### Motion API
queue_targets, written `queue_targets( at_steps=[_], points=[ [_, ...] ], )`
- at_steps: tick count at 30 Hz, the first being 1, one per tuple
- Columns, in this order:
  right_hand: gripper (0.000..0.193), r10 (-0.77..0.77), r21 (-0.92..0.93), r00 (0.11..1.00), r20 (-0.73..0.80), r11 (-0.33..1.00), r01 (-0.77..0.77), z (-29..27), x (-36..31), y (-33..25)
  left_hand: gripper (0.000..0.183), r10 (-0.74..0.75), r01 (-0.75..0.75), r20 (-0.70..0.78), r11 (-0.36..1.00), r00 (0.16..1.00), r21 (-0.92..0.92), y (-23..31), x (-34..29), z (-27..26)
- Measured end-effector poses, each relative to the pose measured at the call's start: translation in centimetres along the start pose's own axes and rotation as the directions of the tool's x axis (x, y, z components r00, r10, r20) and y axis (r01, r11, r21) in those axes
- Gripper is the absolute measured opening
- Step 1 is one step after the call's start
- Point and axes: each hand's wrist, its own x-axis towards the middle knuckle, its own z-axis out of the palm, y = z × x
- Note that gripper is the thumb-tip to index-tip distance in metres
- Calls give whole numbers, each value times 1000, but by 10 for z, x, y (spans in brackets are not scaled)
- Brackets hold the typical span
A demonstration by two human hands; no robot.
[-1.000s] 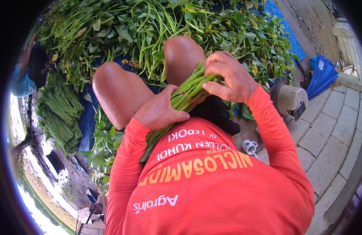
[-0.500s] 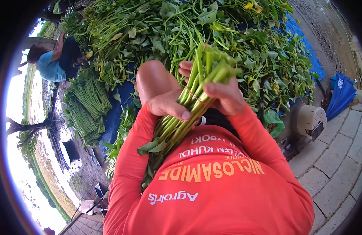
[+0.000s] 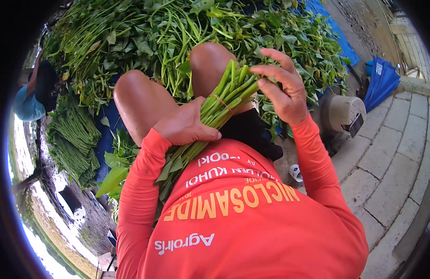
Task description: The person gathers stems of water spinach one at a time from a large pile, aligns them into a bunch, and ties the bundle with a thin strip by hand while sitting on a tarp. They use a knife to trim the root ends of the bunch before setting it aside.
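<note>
My left hand is closed round a bunch of long-stemmed leafy greens, which lies slanted across my lap and against my left forearm. A thin red band circles the stems just above that hand. The cut stem ends point up and to the right, while the leaves hang down by my left sleeve. Beside the cut ends is my right hand, its fingers bent and apart; whether its fingertips touch the stems I cannot tell.
A big heap of loose greens spreads ahead over a blue tarp. Stacked bunches lie at the left, near a person in a blue shirt. To the right are a beige container, a folded blue umbrella and stone paving.
My right hand has let go of the banded stems and moved right, its fingers spreading. The bunch stays in my left hand. The view has shifted, and both my knees now show.
</note>
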Motion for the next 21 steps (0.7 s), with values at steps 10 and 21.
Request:
queue_targets(
  at_steps=[10, 21],
  points=[
    [25, -169, -451, 898, 407, 817, 358, -1, 23, -8, 84, -112, 112, -2, 991, 994, 74, 10, 8, -8],
    [47, 707, 54, 642, 295, 659, -750, 38, 28, 51, 83, -75, 86, -50, 961, 996, 265, 0, 17, -8]
  ],
)
